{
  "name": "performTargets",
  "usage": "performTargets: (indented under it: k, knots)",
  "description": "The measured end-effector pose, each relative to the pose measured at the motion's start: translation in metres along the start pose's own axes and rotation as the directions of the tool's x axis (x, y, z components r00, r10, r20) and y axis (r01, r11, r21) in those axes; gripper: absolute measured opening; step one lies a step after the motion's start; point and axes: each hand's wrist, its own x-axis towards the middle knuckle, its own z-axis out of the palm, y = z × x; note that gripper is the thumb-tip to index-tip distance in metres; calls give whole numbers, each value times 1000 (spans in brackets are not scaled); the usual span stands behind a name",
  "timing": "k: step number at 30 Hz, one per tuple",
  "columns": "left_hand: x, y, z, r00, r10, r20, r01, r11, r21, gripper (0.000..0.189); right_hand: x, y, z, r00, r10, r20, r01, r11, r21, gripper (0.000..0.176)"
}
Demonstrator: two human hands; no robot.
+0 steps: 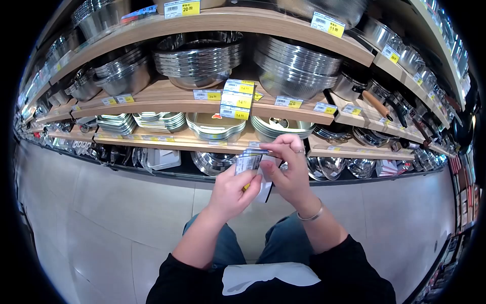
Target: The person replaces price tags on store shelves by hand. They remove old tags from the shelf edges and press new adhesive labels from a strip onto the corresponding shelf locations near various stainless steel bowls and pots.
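Note:
My left hand is closed around a small stack of price tags, its thumb lying across their front. The tags are white with blue edges, barcodes and some yellow. My right hand is curled at the upper right of the stack, fingertips and thumb pinching at the tags' edges. A white card hangs below the stack between both hands. Just beyond, a strip of yellow and white price labels sits on the shelf edge.
Wooden shelves in front hold stacked steel basins, a strainer-like bowl stack and shallow trays. A wooden-handled pan juts out at the right. Grey floor tiles lie below.

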Motion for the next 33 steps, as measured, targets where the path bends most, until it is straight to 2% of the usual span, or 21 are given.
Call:
performTargets:
  k: [2, 3, 5, 6, 8, 12, 14, 18, 20, 21, 23, 24, 26, 30, 33]
  knots:
    - [1, -1, -1, 999, 42, 34, -43, 999, 28, 7, -2, 2, -6, 989, 74, 128, -91, 987, 132, 13]
    - [1, -1, -1, 999, 41, 33, -42, 999, 29, 7, -2, 2, -7, 989, 74, 129, -91, 987, 133, 13]
    - [3, -3, 2, 993, 109, -33, -104, 987, 123, 8, -4, 1, -10, 968, 195, 158, -225, 953, 202, 12]
    - [2, -4, 2, 994, 108, -32, -104, 987, 121, 8, -6, 0, -9, 967, 198, 158, -227, 953, 200, 12]
    - [1, -8, 2, 992, 68, -103, -50, 985, 165, 9, -7, -4, -7, 917, 372, 143, -397, 879, 263, 11]
    - [-3, -18, 0, 976, 126, -180, -91, 977, 192, 9, -9, -2, -14, 939, 298, 172, -325, 932, 160, 9]
    - [-4, -21, -3, 980, 129, -149, -113, 987, 116, 12, -14, 4, -15, 907, 411, 86, -417, 855, 308, 9]
    - [-6, -18, -3, 980, 155, -128, -152, 988, 33, 11, -14, -1, -16, 905, 412, 104, -425, 873, 240, 12]
    - [-4, -21, -5, 978, 194, -80, -176, 964, 197, 10, 0, -10, -18, 984, 146, 100, -145, 989, -17, 14]
    - [-3, -21, -6, 978, 191, -80, -172, 965, 196, 10, 4, -12, -19, 984, 149, 103, -148, 989, -17, 14]
    - [0, -17, -8, 964, 266, -10, -252, 924, 287, 10, 8, -14, -22, 950, -127, 285, 209, 937, -279, 15]
    - [1, -16, -9, 964, 266, -10, -252, 925, 286, 10, 7, -13, -23, 950, -126, 286, 208, 937, -279, 15]
    - [4, -12, -8, 938, 345, -24, -311, 874, 374, 12, 4, -8, -22, 891, -173, 419, 299, 919, -257, 12]
    - [9, -7, -6, 923, 385, 14, -354, 834, 424, 14, -2, -10, -14, 903, -185, 387, 316, 898, -308, 10]
    - [8, -13, -5, 927, 374, -18, -343, 868, 359, 13, -2, -9, -14, 902, -221, 372, 349, 880, -323, 10]
